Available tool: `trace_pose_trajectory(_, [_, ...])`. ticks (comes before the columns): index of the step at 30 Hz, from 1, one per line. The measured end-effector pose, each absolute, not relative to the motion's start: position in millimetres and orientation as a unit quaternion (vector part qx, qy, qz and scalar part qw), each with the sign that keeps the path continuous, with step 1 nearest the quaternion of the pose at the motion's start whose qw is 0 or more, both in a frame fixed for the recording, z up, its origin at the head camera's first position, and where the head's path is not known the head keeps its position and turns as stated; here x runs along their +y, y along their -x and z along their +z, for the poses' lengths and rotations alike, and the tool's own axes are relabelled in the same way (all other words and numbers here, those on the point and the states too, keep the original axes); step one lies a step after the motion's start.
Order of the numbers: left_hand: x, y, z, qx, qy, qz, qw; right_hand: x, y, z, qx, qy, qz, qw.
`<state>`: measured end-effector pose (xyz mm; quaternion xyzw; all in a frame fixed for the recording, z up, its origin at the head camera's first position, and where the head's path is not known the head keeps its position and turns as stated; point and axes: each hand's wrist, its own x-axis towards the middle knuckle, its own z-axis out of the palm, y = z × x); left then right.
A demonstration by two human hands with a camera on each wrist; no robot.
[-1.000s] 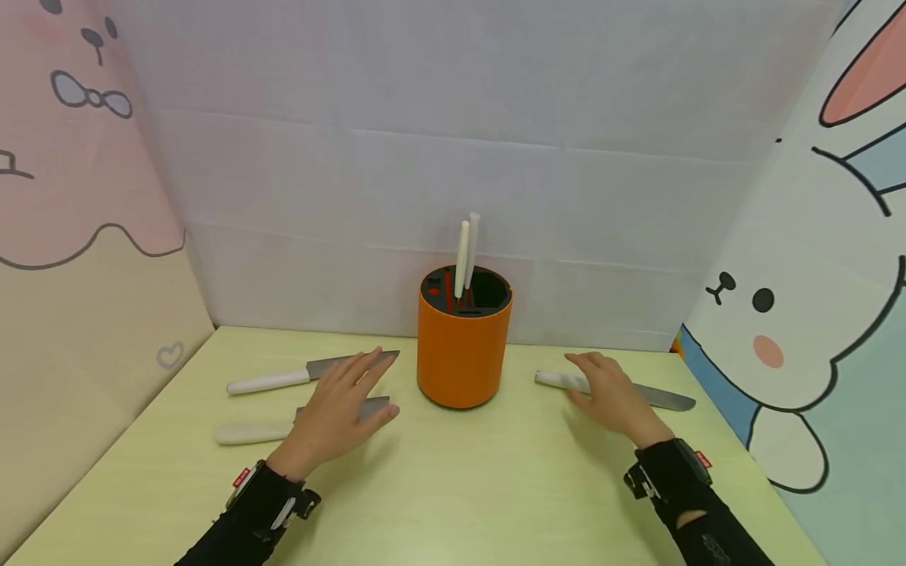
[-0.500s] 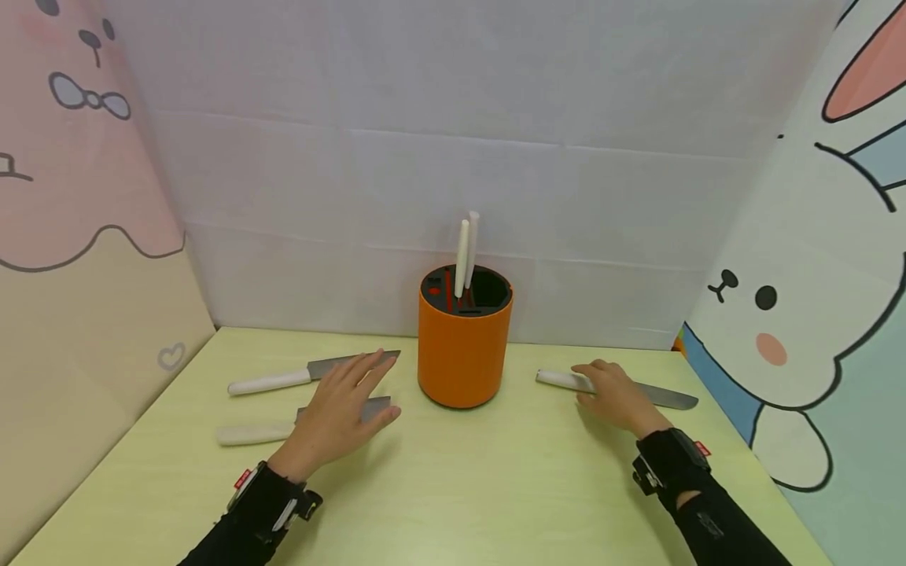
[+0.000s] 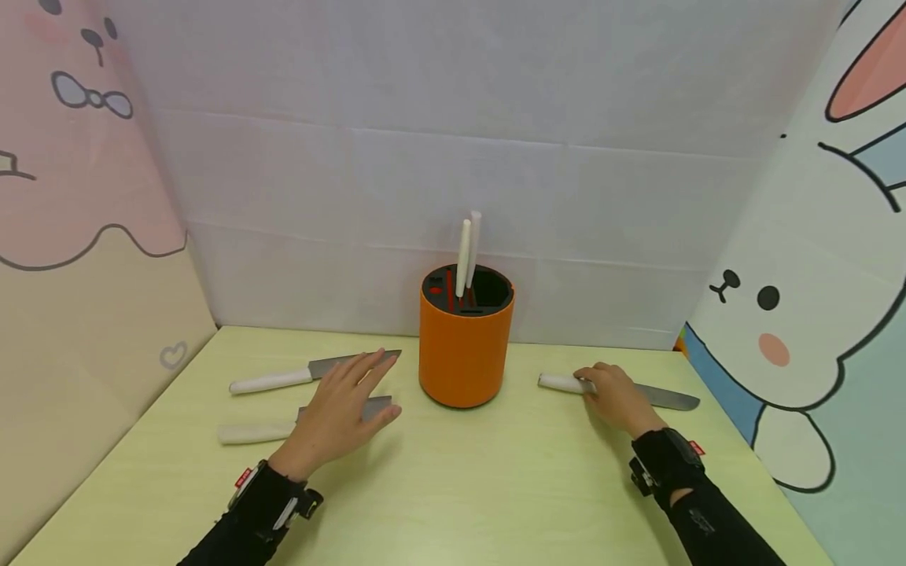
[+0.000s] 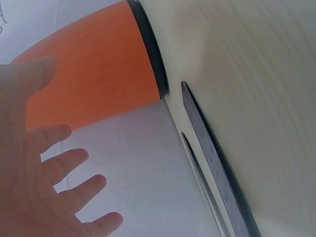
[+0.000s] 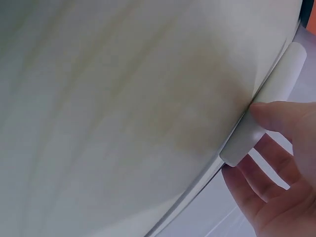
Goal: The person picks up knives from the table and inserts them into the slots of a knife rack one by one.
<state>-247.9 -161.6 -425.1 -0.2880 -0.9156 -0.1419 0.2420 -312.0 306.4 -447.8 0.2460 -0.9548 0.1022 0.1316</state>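
At the right of the table lies a knife (image 3: 665,398) with a white handle (image 5: 269,101) and a long blade. My right hand (image 3: 616,399) pinches that handle near the blade, thumb on one side and fingers on the other. On the left are two more white-handled knives, a back knife (image 3: 272,382) and a front knife (image 3: 255,433). My left hand (image 3: 336,413) is held above their blades with its fingers spread, holding nothing. In the left wrist view, the two blades (image 4: 210,148) lie apart from the hand (image 4: 44,173).
An orange round knife block (image 3: 465,358) with a black slotted top stands at the back centre. Two white handles (image 3: 463,259) stick up from it. White cloth (image 3: 453,157) closes off the back, and printed panels stand at both sides of the pale yellow table (image 3: 453,487).
My right hand has shifted slightly right along the handle and its fingers have closed on the knife. The left hand stays in place.
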Motion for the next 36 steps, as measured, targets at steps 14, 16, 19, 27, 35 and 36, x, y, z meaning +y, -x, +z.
trace_pose_trajectory(14, [-163.3, 248.5, -426.8, -0.916, 0.287, -0.15, 0.238, 305.3, 314.8, -444.4, -0.954, -0.259, 0.092, 0.117])
trace_pose_trajectory(16, [-163.3, 248.4, -426.9, -0.916, 0.286, -0.151, 0.237, 305.1, 314.3, -444.8, -0.953, -0.262, 0.092, 0.122])
trace_pose_trajectory(19, [-163.4, 248.4, -426.8, -0.915, 0.288, -0.151, 0.238, 304.4, 313.9, -445.0, -0.949, -0.272, 0.085, 0.134])
trace_pose_trajectory(27, [-163.3, 248.6, -426.8, -0.916, 0.285, -0.154, 0.235, 303.8, 309.8, -447.9, -0.941, -0.296, 0.063, 0.152])
trace_pose_trajectory(35, [-163.4, 248.3, -425.4, -0.916, 0.285, -0.157, 0.234, 299.2, 300.8, -443.6, -0.937, -0.304, 0.061, 0.162])
trace_pose_trajectory(36, [-163.3, 248.0, -425.0, -0.916, 0.285, -0.157, 0.235, 297.9, 299.6, -441.8, -0.936, -0.305, 0.062, 0.164])
